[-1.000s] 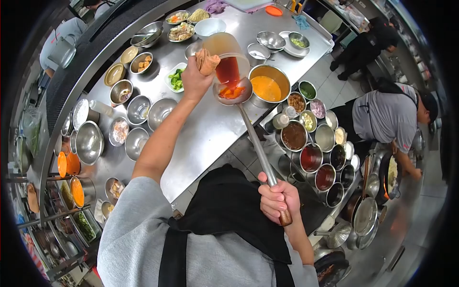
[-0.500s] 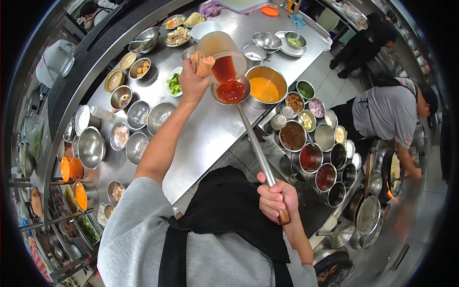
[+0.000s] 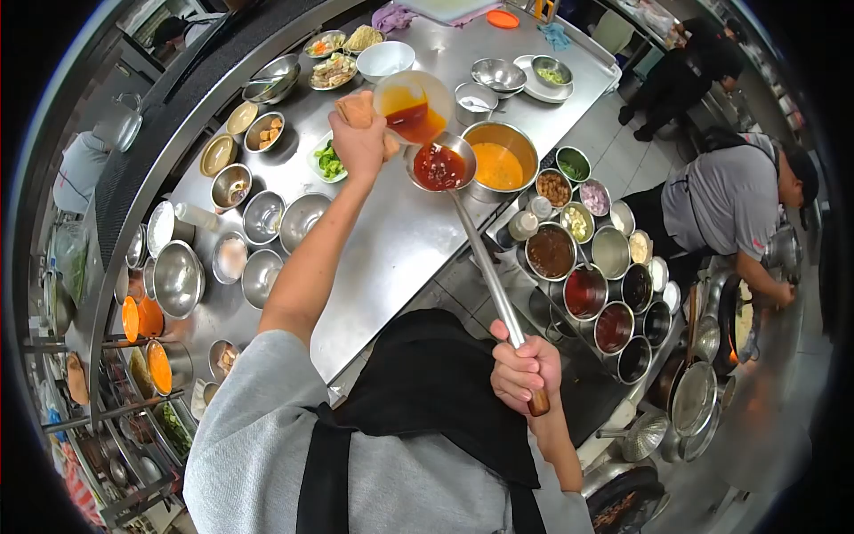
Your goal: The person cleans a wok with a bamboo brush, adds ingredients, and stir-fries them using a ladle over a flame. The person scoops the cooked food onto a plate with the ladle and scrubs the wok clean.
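Observation:
My left hand [image 3: 358, 147] grips a translucent plastic tub [image 3: 411, 87], with a folded tan cloth [image 3: 356, 109] at the grip. The tub is tilted, and red-orange sauce lies at its lower lip, just above the ladle's bowl. My right hand [image 3: 525, 368] is wrapped round the wooden end of a long-handled metal ladle [image 3: 487, 255]. Dark red sauce [image 3: 439, 167] fills much of the ladle's bowl. Right beside the bowl stands a steel pot [image 3: 531, 167] of orange liquid. Whether sauce is still flowing from the tub I cannot tell.
Metal bowls [image 3: 304, 222] line the left of the steel table [image 3: 391, 267]. Broccoli [image 3: 329, 160] sits on a white dish. Several pots of sauces [image 3: 551, 252] and toppings stand on the right. A co-worker [image 3: 725, 196] bends over a wok [image 3: 737, 316] with flame under it.
The tub has tipped back somewhat, and the thick red stream into the ladle no longer shows as before. The ladle stays beside the pot in my right hand. The view has shifted slightly.

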The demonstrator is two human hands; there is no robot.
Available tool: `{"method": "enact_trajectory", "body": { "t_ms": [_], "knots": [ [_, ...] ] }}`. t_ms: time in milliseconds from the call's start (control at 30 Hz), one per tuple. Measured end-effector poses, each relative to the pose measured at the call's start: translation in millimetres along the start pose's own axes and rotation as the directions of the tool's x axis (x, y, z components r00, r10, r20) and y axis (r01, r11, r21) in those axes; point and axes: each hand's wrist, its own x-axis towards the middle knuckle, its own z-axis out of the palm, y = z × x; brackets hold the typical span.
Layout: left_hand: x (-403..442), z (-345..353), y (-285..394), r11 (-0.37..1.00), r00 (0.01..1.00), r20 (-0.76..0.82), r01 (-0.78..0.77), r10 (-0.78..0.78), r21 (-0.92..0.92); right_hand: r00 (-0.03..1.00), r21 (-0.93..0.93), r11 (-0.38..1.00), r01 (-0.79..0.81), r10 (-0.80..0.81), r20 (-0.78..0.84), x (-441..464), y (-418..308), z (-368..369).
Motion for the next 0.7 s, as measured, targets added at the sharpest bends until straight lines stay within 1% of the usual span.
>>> {"method": "enact_trajectory", "body": {
  "t_ms": [33,67,100,133,167,200,233,300,333,367,400,433,467,500,533,567,600,633,667,700],
  "knots": [
    [4,10,-10,1.0,1.0,0.001,0.0,0.0,0.0,1.0,0.001,1.0,0.001,-0.001,0.0,-4,-3,-5],
    [8,21,-19,0.959,0.97,0.019,0.241,-0.241,-0.146,0.999,0.013,1.0,0.018,-0.019,0.039,-10,-5,-12],
    [9,24,-16,0.841,0.884,0.07,0.462,-0.463,-0.281,0.996,0.026,0.999,0.034,-0.036,0.078,-16,-7,-16],
    [10,27,-14,0.841,0.884,0.071,0.462,-0.462,-0.281,0.994,0.011,0.998,0.064,-0.065,0.083,-24,-6,-16],
    [11,32,-11,0.696,0.77,0.157,0.63,-0.619,-0.345,0.994,0.011,0.997,0.07,-0.071,0.085,-31,-6,-18],
    [10,37,-5,0.514,0.623,0.257,0.768,-0.739,-0.382,0.984,0.011,0.994,0.111,-0.111,0.138,-39,-5,-21],
    [10,48,-18,0.512,0.621,0.271,0.771,-0.736,-0.378,0.969,0.012,0.988,0.155,-0.154,0.191,-49,-4,-23],
    [10,86,-75,0.431,0.542,0.304,0.826,-0.784,-0.363,0.956,0.008,0.975,0.221,-0.218,0.194,-74,-1,-30],
    [8,103,-99,0.452,0.574,0.348,0.81,-0.741,-0.374,0.936,0.017,0.959,0.283,-0.28,0.215,-88,5,-34],
    [17,134,-172,0.633,0.717,0.337,0.697,-0.61,-0.336,0.903,0.031,0.932,0.362,-0.359,0.235,-102,12,-38],
    [25,164,-239,0.783,0.832,0.314,0.544,-0.457,-0.302,0.882,0.044,0.914,0.404,-0.401,0.248,-116,17,-40],
    [15,164,-213,0.618,0.718,0.356,0.696,-0.598,-0.366,0.832,0.059,0.868,0.493,-0.49,0.259,-128,24,-42],
    [20,149,-211,0.469,0.575,0.559,0.816,-0.598,-0.338,0.801,0.046,0.838,0.543,-0.534,0.272,-140,30,-46],
    [29,145,-251,0.397,0.425,0.766,0.886,-0.483,-0.241,0.757,0.033,0.794,0.608,-0.591,0.28,-159,38,-50],
    [36,153,-287,0.361,0.246,0.906,0.926,-0.345,-0.114,0.692,0.024,0.72,0.694,-0.676,0.253,-171,47,-57],
    [49,173,-330,0.432,-0.046,0.995,0.899,-0.085,0.079,0.603,0.025,0.622,0.782,-0.767,0.219,-187,60,-55],
    [39,164,-291,0.272,-0.06,0.978,0.956,-0.199,0.114,0.541,0.02,0.57,0.821,-0.79,0.29,-206,70,-67],
    [30,153,-250,0.102,-0.073,0.948,0.989,-0.31,0.109,0.464,0.025,0.486,0.874,-0.848,0.257,-224,81,-72],
    [25,150,-221,-0.024,-0.046,0.896,0.999,-0.442,0.039,0.367,0.042,0.388,0.921,-0.898,0.243,-239,95,-71],
    [23,147,-197,-0.125,-0.018,0.824,0.99,-0.566,-0.065,0.274,0.065,0.301,0.952,-0.925,0.262,-254,107,-79]
  ]
}}
